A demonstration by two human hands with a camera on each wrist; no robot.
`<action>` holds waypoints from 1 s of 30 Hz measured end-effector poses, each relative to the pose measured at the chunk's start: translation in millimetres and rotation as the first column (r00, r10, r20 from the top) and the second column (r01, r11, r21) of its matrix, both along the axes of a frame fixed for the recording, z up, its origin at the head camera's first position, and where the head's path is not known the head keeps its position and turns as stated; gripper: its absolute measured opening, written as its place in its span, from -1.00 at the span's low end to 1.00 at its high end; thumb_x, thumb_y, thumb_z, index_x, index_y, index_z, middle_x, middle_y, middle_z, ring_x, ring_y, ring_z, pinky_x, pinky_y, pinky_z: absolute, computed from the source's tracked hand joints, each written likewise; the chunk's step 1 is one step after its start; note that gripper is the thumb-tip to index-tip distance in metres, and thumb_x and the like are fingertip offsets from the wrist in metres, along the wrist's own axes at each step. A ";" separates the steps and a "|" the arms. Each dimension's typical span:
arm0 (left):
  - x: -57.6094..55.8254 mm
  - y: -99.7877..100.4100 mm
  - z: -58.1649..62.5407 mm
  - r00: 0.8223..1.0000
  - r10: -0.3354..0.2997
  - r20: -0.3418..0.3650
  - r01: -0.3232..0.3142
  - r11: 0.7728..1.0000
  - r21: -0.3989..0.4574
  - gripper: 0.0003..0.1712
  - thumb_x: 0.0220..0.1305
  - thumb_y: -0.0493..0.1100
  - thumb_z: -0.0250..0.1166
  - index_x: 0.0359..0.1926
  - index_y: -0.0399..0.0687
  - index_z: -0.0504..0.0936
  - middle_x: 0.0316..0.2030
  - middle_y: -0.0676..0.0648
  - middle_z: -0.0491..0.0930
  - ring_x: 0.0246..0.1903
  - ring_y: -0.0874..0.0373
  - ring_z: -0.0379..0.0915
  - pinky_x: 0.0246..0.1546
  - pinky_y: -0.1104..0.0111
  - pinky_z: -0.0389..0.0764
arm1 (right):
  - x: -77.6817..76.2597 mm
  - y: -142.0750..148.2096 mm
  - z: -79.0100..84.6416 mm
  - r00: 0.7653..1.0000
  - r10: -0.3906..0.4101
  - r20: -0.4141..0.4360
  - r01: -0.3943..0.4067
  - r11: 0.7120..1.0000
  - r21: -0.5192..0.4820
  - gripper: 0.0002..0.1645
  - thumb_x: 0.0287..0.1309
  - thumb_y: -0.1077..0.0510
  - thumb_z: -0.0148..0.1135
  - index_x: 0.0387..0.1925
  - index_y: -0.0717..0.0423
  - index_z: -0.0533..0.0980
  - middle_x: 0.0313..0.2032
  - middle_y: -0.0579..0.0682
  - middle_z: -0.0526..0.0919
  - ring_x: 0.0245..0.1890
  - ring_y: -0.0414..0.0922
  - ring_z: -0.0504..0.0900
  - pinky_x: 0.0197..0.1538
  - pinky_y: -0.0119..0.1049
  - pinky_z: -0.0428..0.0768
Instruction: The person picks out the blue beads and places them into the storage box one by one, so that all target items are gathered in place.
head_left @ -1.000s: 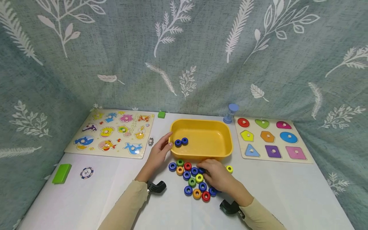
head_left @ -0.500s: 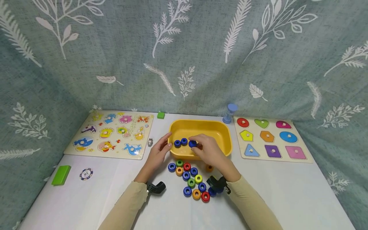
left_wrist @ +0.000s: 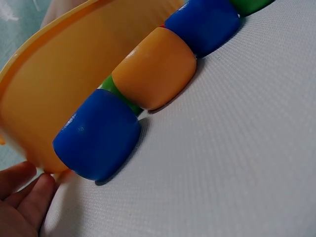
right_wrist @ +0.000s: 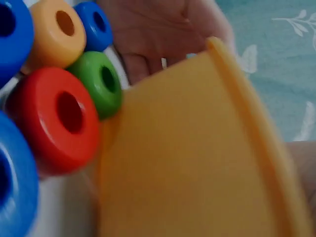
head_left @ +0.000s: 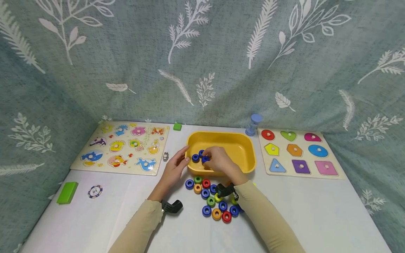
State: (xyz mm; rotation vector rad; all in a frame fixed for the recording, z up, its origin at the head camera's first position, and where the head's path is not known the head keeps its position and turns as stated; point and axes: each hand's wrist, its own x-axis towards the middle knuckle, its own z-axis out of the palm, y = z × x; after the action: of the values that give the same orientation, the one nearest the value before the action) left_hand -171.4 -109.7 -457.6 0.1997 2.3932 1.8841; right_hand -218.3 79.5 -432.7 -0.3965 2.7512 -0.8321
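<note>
I can make out what looks like the number 10, in dark figures on the pale centre of the poker chip [head_left: 95, 191] lying flat on the white table [head_left: 79, 225]. They're small and blurred; I can't tell which way up they stand.

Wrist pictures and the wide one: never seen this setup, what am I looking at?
There's no robot, just a person working bare-handed. The wide picture comes from a head camera looking down; the two close-ups come from wrist cameras. On the white table, colored rings lie in front of a yellow tray standing between an animal puzzle board and a shape puzzle board. The left hand touches the tray's side. The right hand, inside the tray, appears to pinch a blue ring.
</note>
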 end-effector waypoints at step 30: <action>0.7 1.2 -2.6 0.999 -0.005 -0.037 0.005 1.000 0.022 -0.45 0.46 -0.20 0.05 0.42 -0.11 0.26 0.42 -0.21 0.24 0.37 -0.20 0.24 0.38 0.06 0.34 | 101.2 36.6 5.0 0.956 0.224 -0.191 -0.220 0.975 0.040 -0.73 0.15 0.09 0.34 -0.09 0.04 0.65 -0.21 -0.11 0.70 -0.38 -0.30 0.48 -0.27 -0.45 0.56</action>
State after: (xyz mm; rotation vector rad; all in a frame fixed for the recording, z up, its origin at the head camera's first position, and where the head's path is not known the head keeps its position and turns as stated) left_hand -170.7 -108.4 -460.2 0.2437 2.3940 1.9215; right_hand -117.1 116.1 -427.8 -0.8074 2.8152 -0.7461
